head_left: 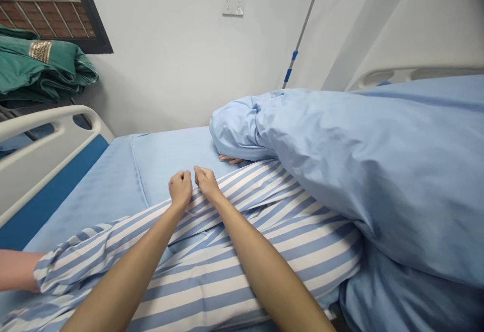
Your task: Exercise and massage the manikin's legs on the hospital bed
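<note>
Fingers [200,172] curled shut on both hands, gripping blue-striped gown [242,206] | label [41,51] on green linen [38,72] unreadable

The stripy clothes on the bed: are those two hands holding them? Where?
Yes, it looks so. The left hand and right hand are closed into fists on the striped hospital gown, gripping its upper edge side by side.

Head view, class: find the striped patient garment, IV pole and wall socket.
Striped patient garment [242,271], head view, on the striped fabric.
IV pole [303,29], head view, on the metal shaft.
Wall socket [233,6], head view, on the faceplate.
</note>
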